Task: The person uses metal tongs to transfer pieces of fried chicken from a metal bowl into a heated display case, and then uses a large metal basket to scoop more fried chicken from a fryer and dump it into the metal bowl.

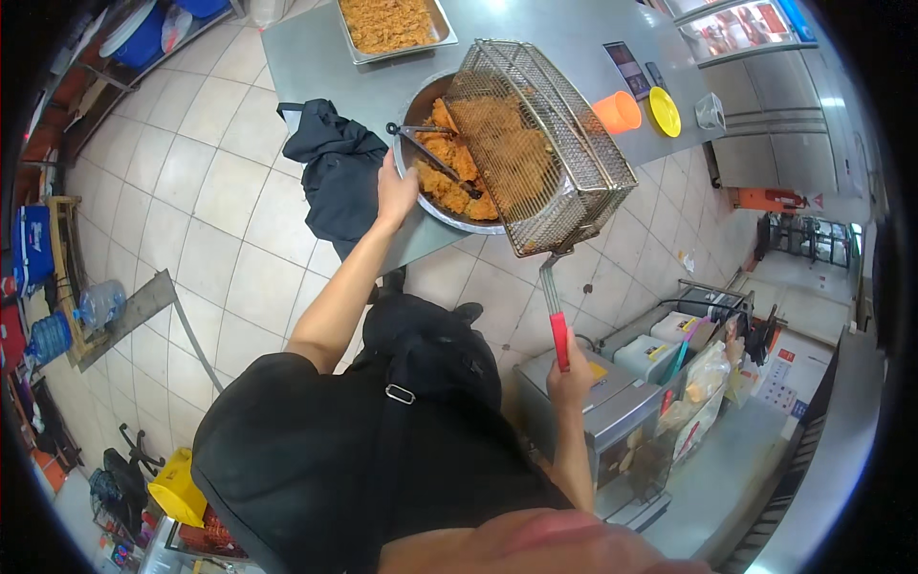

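Note:
My right hand [570, 377] grips the red-sleeved handle [559, 337] of a wire fryer basket [584, 136]. The basket is tipped on its side over a large round metal bowl [470, 227] and covers its right half. Golden breaded fried pieces [446, 190], apparently chicken, lie in the bowl, and more show through the mesh. My left hand [398, 192] holds the bowl's left rim. Metal tongs [437, 159] with dark tips rest in the bowl on the fried pieces, close to that hand.
The steel table [308, 61] also bears a metal tray [446, 36] of fried food, black cloth [333, 161], an orange cup [620, 113], a yellow lid-like item [665, 113], a phone-like device [627, 68] and a clear container [709, 113]. Steel equipment [624, 394] stands at my right.

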A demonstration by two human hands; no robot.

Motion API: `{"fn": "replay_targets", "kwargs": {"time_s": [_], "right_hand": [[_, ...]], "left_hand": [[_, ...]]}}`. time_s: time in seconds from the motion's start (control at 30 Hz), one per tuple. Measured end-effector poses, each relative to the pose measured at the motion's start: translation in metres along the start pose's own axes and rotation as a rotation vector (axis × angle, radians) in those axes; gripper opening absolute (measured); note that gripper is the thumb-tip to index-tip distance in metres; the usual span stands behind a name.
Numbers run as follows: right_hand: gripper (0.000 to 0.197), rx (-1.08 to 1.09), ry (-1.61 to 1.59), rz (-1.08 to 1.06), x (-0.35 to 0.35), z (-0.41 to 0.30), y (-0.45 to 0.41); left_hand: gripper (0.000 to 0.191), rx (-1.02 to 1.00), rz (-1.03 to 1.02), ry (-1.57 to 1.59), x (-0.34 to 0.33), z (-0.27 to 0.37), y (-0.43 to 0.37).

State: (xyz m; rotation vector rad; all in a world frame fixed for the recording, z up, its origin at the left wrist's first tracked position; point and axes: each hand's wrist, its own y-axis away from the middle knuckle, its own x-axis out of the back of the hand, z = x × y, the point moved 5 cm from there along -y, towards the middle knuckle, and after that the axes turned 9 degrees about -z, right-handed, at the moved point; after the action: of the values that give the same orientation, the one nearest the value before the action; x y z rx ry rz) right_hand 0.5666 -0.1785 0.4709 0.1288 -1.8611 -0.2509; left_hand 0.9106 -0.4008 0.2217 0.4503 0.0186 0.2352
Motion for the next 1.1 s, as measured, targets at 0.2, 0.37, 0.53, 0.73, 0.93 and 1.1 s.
{"fn": "replay_targets", "kwargs": {"time_s": [0.2,0.37,0.53,0.73,0.93,1.1], "right_hand": [[0.064,-0.026,-0.017,0.047,-0.026,0.001,0.037],[0.062,-0.063,0.023,0.061,-0.052,-0.009,-0.053],[0.064,0.052,-0.012,0.063,-0.052,-0.008,-0.044],[0.063,-0.117,-0.140,0.058,-0.108,-0.013,-0.070],[0.059,-0.069,-0.292,0.188,-0.086,-0.014,-0.036],[0.048,-0.209,-0.694,0.063,-0.067,0.026,0.032]], "left_hand": [[0.064,0.009,-0.057,-0.010,0.003,-0.033,-0.014],[0.063,-0.065,0.020,-0.035,0.009,0.015,-0.005],[0.063,0.001,-0.030,0.049,0.007,-0.007,0.004],[0.070,-0.130,-0.077,-0.122,0.009,-0.013,-0.021],[0.067,-0.281,0.085,-0.243,0.011,-0.020,-0.010],[0.076,-0.315,0.161,-0.302,0.011,0.014,0.006]]}}
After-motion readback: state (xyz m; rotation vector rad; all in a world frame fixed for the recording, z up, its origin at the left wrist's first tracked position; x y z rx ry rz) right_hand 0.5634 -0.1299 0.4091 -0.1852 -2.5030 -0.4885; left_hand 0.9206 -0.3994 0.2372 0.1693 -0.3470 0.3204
